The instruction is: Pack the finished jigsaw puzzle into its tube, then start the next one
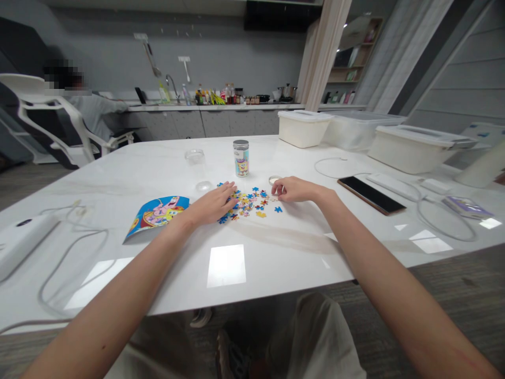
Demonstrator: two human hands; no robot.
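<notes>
Small jigsaw puzzle pieces (248,201), blue, yellow and red, lie spread in a loose pile on the white table. My left hand (215,202) rests flat over the pile's left side with its fingers stretched out, covering some pieces. At the pile's right edge my right hand (291,189) has its fingers curled down by a few pieces; whether one is pinched cannot be made out. A curved picture sheet (158,215) with cartoon figures lies left of my left hand. Behind the pile stands a cartoon-printed can (241,159) with a silver lid.
A small ring-shaped item (273,180) sits behind my right hand. A clear round container (194,156) is farther back left. To the right are a phone (371,195), cables and lidded bins (304,129). A power strip (27,242) lies left. A person (94,113) sits beyond the table.
</notes>
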